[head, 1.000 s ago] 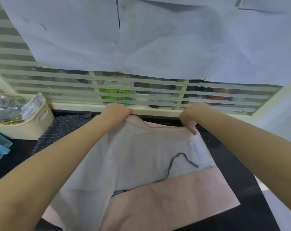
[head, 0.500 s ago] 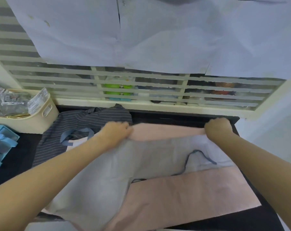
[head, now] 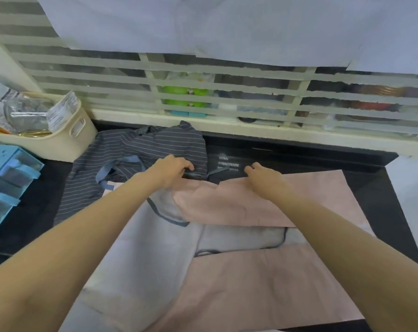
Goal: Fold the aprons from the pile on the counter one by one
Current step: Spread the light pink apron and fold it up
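A pink apron (head: 263, 279) with a pale grey inner side lies spread on the black counter (head: 380, 202). Its far edge is folded back toward me as a pink flap (head: 229, 207). My left hand (head: 172, 170) grips a blue-grey strap at the flap's far left corner. My right hand (head: 266, 177) rests on the flap's far edge with curled fingers, seemingly pinching the fabric. A thin dark tie (head: 272, 245) curls over the grey side. A dark striped apron (head: 121, 168) lies crumpled at the back left, partly under the pink one.
A cream basket (head: 66, 140) with packets and a glass jar stands at the far left. A blue drawer organiser (head: 9, 178) sits in front of it. A slatted window runs behind the counter, with white sheets hanging above.
Both hands have drawn closer together near the middle of the far edge. The pink flap now lies folded further toward me. The view has tilted down.
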Demonstrator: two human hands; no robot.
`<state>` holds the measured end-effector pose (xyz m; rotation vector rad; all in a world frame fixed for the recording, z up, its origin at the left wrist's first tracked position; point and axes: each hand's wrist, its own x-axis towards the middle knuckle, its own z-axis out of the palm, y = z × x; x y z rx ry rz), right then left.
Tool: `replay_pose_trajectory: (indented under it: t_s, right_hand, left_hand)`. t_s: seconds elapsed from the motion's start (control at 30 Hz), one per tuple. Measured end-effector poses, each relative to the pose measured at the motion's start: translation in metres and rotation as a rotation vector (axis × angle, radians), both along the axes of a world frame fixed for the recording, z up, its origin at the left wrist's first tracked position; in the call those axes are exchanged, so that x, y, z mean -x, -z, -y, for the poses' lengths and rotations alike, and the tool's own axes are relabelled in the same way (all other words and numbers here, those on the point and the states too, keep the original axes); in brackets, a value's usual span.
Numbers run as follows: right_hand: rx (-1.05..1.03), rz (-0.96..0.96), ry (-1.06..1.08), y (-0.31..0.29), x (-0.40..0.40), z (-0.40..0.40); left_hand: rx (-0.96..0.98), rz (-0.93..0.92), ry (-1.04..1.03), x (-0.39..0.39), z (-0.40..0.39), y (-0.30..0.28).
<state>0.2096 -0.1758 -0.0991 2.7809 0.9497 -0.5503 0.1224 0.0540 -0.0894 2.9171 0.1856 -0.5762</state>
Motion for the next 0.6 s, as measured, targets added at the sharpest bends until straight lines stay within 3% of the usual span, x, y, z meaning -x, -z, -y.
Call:
replay_pose_trajectory:
  t_s: [0.13, 0.27, 0.37, 0.47, 0.6]
  right_hand:
    - [-0.015, -0.143, 0.004, 0.015, -0.018, -0.011]
    - [-0.007, -0.193, 0.084, 0.013, -0.025, -0.007]
    - [0.002, -0.175, 0.123, 0.007, -0.034, 0.004]
    - [-0.053, -0.153, 0.182, -0.003, -0.048, 0.001]
    - [-0.169, 0.014, 0.2, 0.0, -0.056, -0.007]
  left_hand:
    - [-0.065, -0.203, 0.051, -0.012, 0.011, 0.018]
    - [-0.115, -0.226, 0.061, -0.012, 0.008, 0.017]
    - [-0.119, -0.068, 0.016, -0.011, -0.006, 0.0]
    - [-0.3, 0.214, 0.027, -0.024, -0.012, -0.021]
    - [-0.453, 0.209, -0.031, -0.039, -0.011, -0.026]
